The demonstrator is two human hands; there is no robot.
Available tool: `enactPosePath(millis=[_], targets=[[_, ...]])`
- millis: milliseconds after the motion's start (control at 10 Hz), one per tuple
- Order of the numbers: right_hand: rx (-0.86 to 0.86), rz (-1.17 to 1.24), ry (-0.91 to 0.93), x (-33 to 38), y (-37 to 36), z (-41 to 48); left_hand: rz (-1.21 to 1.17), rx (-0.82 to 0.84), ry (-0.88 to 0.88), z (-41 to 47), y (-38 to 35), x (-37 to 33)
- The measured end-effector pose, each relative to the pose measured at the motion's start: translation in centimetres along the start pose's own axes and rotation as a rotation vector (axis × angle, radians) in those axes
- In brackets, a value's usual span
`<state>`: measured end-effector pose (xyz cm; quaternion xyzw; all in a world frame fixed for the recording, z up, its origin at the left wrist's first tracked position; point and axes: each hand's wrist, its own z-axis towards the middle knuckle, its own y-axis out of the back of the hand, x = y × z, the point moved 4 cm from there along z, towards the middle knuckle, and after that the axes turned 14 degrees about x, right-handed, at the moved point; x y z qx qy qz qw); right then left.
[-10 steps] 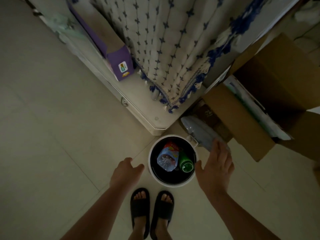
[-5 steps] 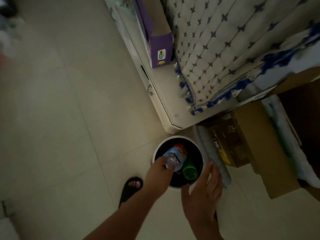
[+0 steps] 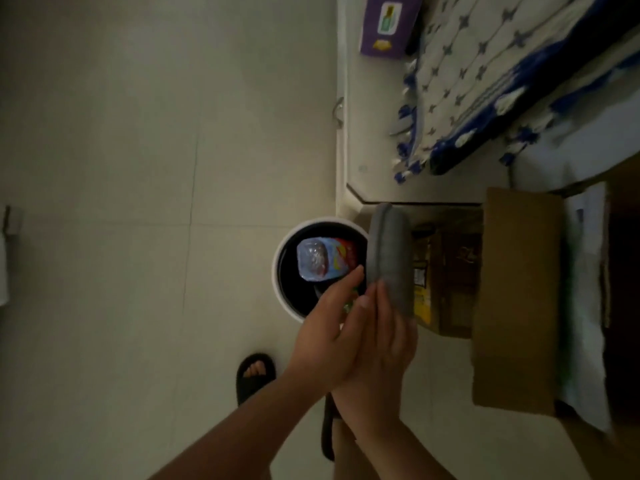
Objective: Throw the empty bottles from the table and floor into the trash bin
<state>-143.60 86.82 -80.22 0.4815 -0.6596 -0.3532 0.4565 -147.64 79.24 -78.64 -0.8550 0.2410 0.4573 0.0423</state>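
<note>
The round trash bin (image 3: pixel 276 275) has a white rim and a dark inside, and stands on the floor by the corner of a white table. Inside it lies a clear crushed bottle (image 3: pixel 317 259) with a blue and red label. A bit of a green bottle (image 3: pixel 347 304) shows beside it, mostly hidden by my hands. The bin's grey lid (image 3: pixel 389 258) stands tipped up at the right side. My left hand (image 3: pixel 323 336) lies flat across my right hand (image 3: pixel 382 344) above the bin's near right edge. Neither hand holds anything.
The white table (image 3: pixel 367 140) carries a purple box (image 3: pixel 384 26) and a blue-and-white patterned cloth (image 3: pixel 485 81). Cardboard boxes (image 3: pixel 517 292) stand right of the bin. My foot in a black slipper (image 3: pixel 254 375) is on the pale tiled floor (image 3: pixel 138 237).
The view has turned, so the table now lies to the upper right. My left hand has left the clear bottle's top, and both hands have come together over the bin's near edge.
</note>
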Motion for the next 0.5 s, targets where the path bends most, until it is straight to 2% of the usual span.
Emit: enactPosePath(millis=[100, 200, 300, 400, 500], targets=[[-0.11, -0.001, 0.034, 1.7, -0.2, 0.0, -0.038, -0.045, -0.015, -1.1, 0.9, 0.3], [-0.082, -0.043, 0.092, 3.4, -0.3, 0.7, -0.102, -0.086, 0.002, -1.3, 2.3, 1.0], [0.125, -0.136, 0.148, 4.7, -1.4, 1.2, -0.284, -0.065, 0.024, -1.6, 3.8, 1.5], [0.326, -0.203, 0.28, 6.2, -2.3, 1.7, -0.396, -0.078, 0.085, -2.5, 5.8, 2.6], [0.399, -0.179, 0.337, 7.5, -2.2, 1.6, -0.308, -0.246, 0.256, -5.2, 9.3, 5.6]])
